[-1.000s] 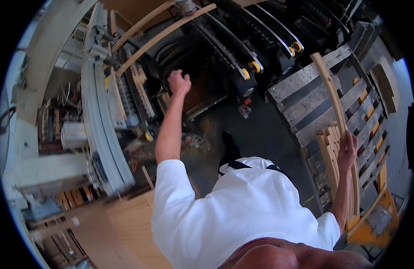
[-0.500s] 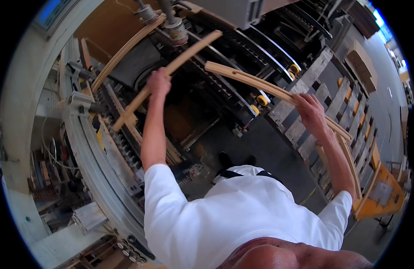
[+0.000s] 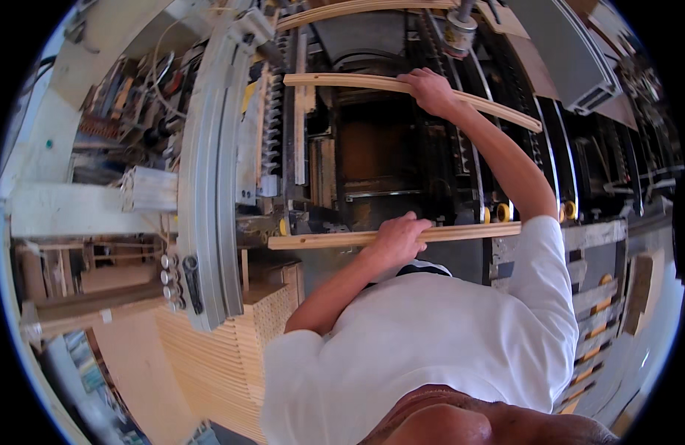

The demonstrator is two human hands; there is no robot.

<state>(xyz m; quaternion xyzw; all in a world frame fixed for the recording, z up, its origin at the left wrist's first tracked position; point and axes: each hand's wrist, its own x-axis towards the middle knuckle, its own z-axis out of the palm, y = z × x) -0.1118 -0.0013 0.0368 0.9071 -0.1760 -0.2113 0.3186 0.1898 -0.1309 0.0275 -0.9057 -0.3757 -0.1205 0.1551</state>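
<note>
Close before my body, my left hand (image 3: pixel 398 239) is closed around a long pale wooden strip (image 3: pixel 472 233) with a small hole near its left end. Farther out, my right hand (image 3: pixel 430 92) grips a second, slightly curved wooden strip (image 3: pixel 342 80), also with a hole near its left end. This strip lies across the machine's dark rails (image 3: pixel 461 159); whether it rests on them I cannot tell. Beyond it, another curved wooden strip (image 3: pixel 364 10) spans the machine below a cylindrical clamp head (image 3: pixel 459 33).
A grey metal beam (image 3: pixel 209 170) runs along the left of the machine. A tall stack of wooden strips (image 3: pixel 209 356) stands at lower left. Yellow rollers (image 3: pixel 503 213) sit at the rails' near ends. At right is a slatted pallet (image 3: pixel 594 297), with a cardboard box (image 3: pixel 645 289) beyond.
My view and body have turned left, toward the beam and the stack. My left hand has drawn its strip close to my body; my right hand has brought its strip over the machine.
</note>
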